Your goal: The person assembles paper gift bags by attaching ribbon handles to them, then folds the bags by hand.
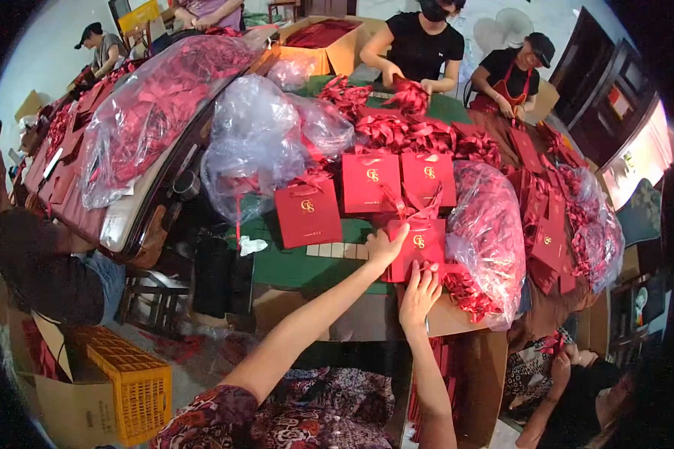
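fingers (425, 277) on a red gift bag (418, 251)

item one: left hand (384, 247). we recorded it at the bag's upper left, thumb reaching onto the front, the other fingers partly bent; we could not tell whether it gripped the bag or only steadied it.

item two: right hand (421, 298). we noted its fingers nearly straight, slightly parted, tips on the lower front of the same bag; whether they pinched its bottom edge we could not tell.

item three: red gift bag, one, with a gold emblem. we found it between the two hands, at the near side of the green work surface (277, 275), with red ribbon (427, 211) at its top.

item four: further red bags (305, 224), three, similarly marked. we listed one to the left and two side by side just beyond.

item five: clear plastic sack (490, 224), filled with red ribbon, just right of the handled bag.

item six: ribbon heap (427, 135), farther back; bluish plastic bag (254, 135), to the left; crumpled white tissue (252, 245), near the leftmost red bag.

item seven: co-worker in a black top (430, 45), across the table, hands among ribbons.

item eight: yellow crate (144, 396), lower left, beside a cardboard box (71, 408).
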`<state>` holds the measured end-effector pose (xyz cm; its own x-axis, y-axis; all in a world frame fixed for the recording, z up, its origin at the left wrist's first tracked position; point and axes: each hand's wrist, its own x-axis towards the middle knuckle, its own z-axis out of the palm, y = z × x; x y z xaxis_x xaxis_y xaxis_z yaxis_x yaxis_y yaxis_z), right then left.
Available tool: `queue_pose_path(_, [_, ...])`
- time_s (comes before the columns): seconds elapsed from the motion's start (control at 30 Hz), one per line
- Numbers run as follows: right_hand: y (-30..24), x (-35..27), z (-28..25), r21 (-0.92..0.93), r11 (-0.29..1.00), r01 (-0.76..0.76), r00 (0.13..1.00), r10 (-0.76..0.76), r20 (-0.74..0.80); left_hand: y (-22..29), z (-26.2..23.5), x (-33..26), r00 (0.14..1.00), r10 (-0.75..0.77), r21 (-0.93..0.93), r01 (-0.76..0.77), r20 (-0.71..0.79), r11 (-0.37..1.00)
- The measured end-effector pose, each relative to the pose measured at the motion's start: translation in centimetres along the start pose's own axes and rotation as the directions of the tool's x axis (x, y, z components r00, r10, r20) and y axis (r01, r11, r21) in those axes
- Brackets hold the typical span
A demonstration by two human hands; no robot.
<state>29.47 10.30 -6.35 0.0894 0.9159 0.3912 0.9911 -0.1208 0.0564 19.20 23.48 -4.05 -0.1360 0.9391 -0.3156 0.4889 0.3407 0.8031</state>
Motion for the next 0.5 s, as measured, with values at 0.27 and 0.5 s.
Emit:
queue_pose_path(0.27, [0.0, 0.3, -2.2, 0.197, 0.979, -0.055, 0.998, 0.051, 0.024, -6.2, -11.9, -6.5, 0.588, 0.681, 0.32, -0.605, -0.437, 0.729])
queue_pose_path(0.5, [-2.6, -3.4, -5.2, 0.518, 0.848, -0.114, 0.979, 0.183, -0.085, -13.5, -19.3, -3.0, 0.708, 0.618, 0.409, -0.48, -0.343, 0.777])
